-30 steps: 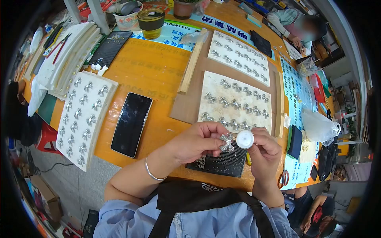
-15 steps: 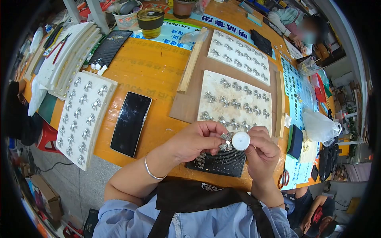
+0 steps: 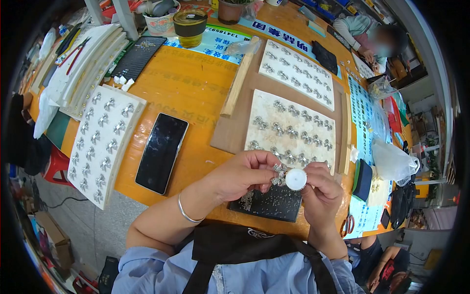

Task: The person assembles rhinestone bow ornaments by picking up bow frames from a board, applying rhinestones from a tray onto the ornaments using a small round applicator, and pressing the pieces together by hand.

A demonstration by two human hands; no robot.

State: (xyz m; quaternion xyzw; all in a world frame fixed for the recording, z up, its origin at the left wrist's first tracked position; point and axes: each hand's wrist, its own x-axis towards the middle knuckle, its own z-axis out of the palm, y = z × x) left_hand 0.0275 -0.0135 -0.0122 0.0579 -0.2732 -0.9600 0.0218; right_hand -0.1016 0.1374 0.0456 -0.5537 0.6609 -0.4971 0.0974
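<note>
Between the thumb and fingers of my left hand (image 3: 252, 175) is a silver bow-shaped piece (image 3: 279, 174). My right hand (image 3: 320, 191) pinches a small round white-topped item (image 3: 296, 179), its pale face turned up, close beside the silver piece; whether they touch is unclear. Below both hands lies a black ribbed tray (image 3: 267, 203) dotted with tiny bright stones. Just beyond them, a white board (image 3: 254, 133) bears rows of similar silver bows, and a second such board (image 3: 268, 75) lies farther back.
A black phone (image 3: 161, 153) lies left of centre, beside another board of bows (image 3: 93, 189). Wooden strips (image 3: 241, 76) flank the middle boards. A lidded jar (image 3: 190, 29) stands at the back. At the upper right a co-worker (image 3: 353, 29) sits; a plastic bag (image 3: 391, 159) lies right.
My right hand has shifted slightly left and down with the round item, whose white face has tilted. My left hand keeps its hold on the silver bow. The view has shifted slightly.
</note>
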